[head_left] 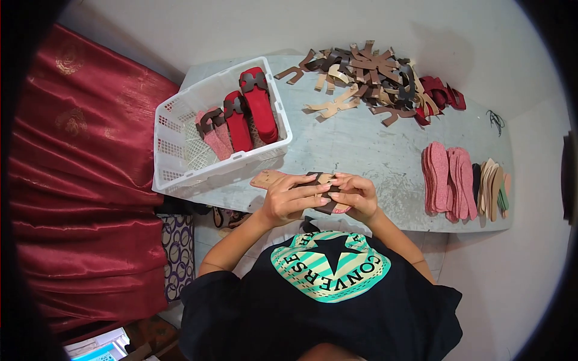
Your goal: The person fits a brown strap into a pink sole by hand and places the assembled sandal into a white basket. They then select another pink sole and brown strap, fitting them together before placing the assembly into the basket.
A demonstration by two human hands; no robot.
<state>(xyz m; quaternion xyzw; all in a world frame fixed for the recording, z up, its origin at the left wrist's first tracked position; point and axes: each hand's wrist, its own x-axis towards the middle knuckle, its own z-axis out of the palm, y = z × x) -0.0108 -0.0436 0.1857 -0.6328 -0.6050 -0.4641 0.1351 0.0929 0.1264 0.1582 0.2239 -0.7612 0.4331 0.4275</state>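
Observation:
Both hands hold a sandal in front of my chest, at the near edge of the table. Its sole (264, 179) shows a tan face at the left end and a bit of pink at the right end. A dark brown strap (326, 208) lies across the sole. My left hand (288, 200) is closed around the middle of the sandal, fingers laid over the strap. My right hand (356, 195) grips the other end, with its fingertips pressed on the strap close to the left fingertips. Part of the sandal is hidden behind the fingers.
A white plastic basket (224, 162) holding red and pink sandals stands on the left of the table (355, 144). At the back lies a heap of brown, black and beige straps (376, 72), beside red pieces (442, 93). Stacked pink soles (448, 180) lie on the right.

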